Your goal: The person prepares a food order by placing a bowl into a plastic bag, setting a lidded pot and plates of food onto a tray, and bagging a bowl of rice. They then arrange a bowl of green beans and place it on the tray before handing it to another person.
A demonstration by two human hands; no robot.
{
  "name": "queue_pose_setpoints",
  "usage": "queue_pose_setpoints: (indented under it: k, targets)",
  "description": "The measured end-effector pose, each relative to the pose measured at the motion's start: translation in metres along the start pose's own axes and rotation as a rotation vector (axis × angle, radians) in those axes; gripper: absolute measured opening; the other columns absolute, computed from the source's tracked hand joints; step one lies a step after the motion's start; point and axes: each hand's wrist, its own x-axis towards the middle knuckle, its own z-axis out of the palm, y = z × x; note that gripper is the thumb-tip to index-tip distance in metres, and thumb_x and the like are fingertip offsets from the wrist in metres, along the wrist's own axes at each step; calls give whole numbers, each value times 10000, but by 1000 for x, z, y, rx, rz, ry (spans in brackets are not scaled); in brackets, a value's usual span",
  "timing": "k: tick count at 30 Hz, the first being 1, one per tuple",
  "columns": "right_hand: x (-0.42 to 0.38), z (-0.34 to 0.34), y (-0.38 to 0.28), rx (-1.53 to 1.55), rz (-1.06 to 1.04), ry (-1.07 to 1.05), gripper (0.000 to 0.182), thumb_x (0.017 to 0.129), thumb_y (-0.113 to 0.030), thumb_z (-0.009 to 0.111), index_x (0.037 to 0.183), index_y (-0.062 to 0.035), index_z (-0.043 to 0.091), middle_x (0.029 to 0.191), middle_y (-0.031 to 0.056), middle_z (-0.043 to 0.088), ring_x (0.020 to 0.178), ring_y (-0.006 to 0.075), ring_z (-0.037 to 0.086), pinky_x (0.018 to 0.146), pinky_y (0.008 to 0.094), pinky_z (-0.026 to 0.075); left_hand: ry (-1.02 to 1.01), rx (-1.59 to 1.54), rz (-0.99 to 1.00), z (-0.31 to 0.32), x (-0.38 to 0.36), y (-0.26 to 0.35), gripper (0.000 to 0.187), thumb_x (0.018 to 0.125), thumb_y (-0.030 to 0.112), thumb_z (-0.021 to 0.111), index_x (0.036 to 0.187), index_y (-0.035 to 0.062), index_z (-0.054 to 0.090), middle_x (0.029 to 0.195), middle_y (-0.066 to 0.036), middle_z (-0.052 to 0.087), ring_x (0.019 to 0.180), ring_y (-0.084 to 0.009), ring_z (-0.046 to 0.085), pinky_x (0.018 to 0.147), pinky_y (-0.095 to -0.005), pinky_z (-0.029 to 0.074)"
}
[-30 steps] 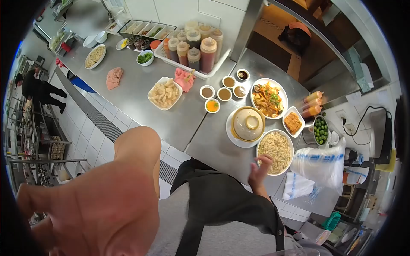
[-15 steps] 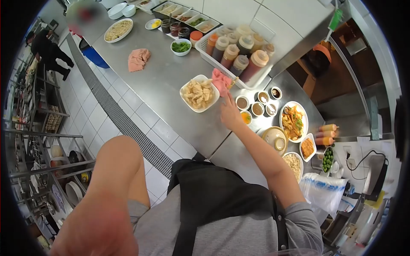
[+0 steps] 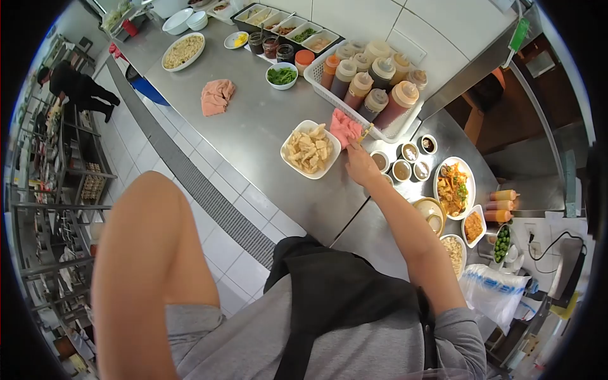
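Note:
My right hand [image 3: 362, 166] is on the steel counter, its fingers drawn together at the edge of a crumpled pink cloth [image 3: 346, 128]. A small yellow thing [image 3: 366, 132] shows by the fingertips, too small to name. Left of the hand stands a white square bowl [image 3: 288, 163] of pale fried pieces [image 3: 309, 149]. Small sauce cups [image 3: 401, 170] are grouped just right of the hand. My left arm [image 3: 142, 253] is bent close to the camera with its elbow raised; the left hand is outside the frame.
A white basket [image 3: 323, 93] of squeeze bottles stands against the wall. Behind lie a peach cloth [image 3: 218, 97], a bowl of green leaves [image 3: 282, 76] and a topping tray [image 3: 304, 33]. Filled dishes, including an oval plate [image 3: 468, 172], sit at right. Another person [image 3: 77, 88] stands far left.
The view has shifted, so the counter items appear farther right and lower. My left elbow shows higher and farther left. My right hand stays by the pink cloth.

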Motion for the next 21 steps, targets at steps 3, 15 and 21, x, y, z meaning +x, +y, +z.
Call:
queue_pose_setpoints:
  k: [3, 15, 21]
  targets:
    - [-5, -5, -2, -74, -23, -22, 366, 815, -26, 506, 1170, 59, 527, 1448, 236, 378, 1353, 421, 348, 1081, 458, 366, 307, -10, 8, 52, -37, 2, 413, 981, 329, 508, 1289, 57, 461, 1397, -119, 496, 1293, -219, 479, 1071, -390, 371]
    - [-192, -15, -50, 378, -160, 214, 235, 763, 36, 607, 985, -38, 627, 1346, 192, 465, 1179, 395, 507, 967, 455, 455, -1087, 556, -1191, 24, -588, 67, 413, 849, 227, 677, 1172, 4, 546, 1188, -295, 513, 1166, -417, 476, 962, -474, 410]
    - [-271, 6, -44, 458, 70, 114, 221, 758, 42, 611, 956, -50, 641, 1201, 116, 593, 1021, 328, 610, 871, 413, 506, -785, -466, -1547, -19, -726, 123, 114, 932, 204, 511, 941, 92, 527, 889, -103, 514, 862, -260, 458, 749, -429, 397]
